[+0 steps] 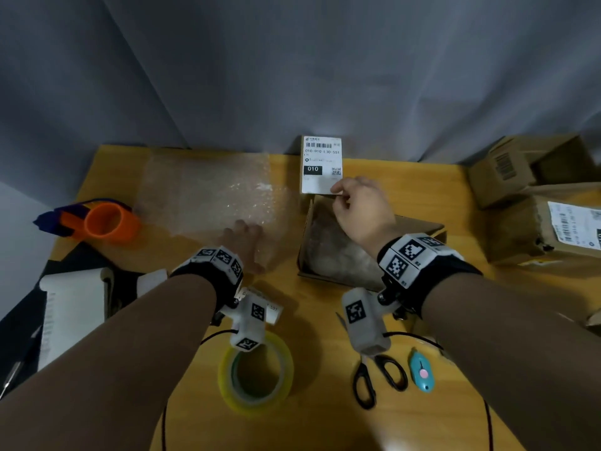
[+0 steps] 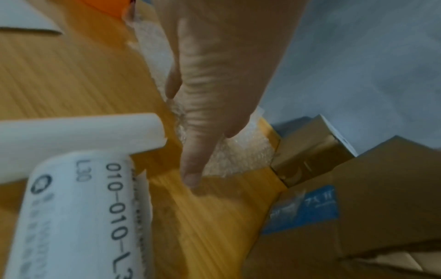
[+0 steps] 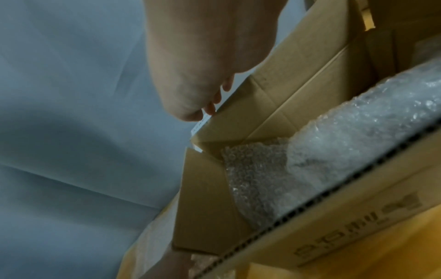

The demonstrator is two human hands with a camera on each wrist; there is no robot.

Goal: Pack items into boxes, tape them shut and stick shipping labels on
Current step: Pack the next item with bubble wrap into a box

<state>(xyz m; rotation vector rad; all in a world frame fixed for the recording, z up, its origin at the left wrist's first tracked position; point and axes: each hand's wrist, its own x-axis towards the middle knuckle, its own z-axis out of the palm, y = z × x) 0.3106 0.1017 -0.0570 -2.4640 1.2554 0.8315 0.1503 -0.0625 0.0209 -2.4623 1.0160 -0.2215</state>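
An open cardboard box (image 1: 419, 226) stands at the table's middle right, with a bubble-wrapped item (image 1: 331, 252) inside it. Its far flap stands upright and bears a white shipping label (image 1: 321, 164). My right hand (image 1: 356, 203) pinches that flap at its lower right corner; in the right wrist view the fingertips (image 3: 211, 110) sit on the flap's edge above the box (image 3: 207, 207) and the wrapped item (image 3: 346, 151). My left hand (image 1: 244, 236) lies flat, fingers straight, on a loose sheet of bubble wrap (image 1: 208, 193) left of the box.
A roll of printed labels (image 2: 78, 217) lies under my left wrist. Near the front edge are a clear tape roll (image 1: 257, 372), black scissors (image 1: 380, 375) and a teal cutter (image 1: 422, 372). An orange tape dispenser (image 1: 104, 219) sits far left. Labelled boxes (image 1: 553, 229) stack at the right.
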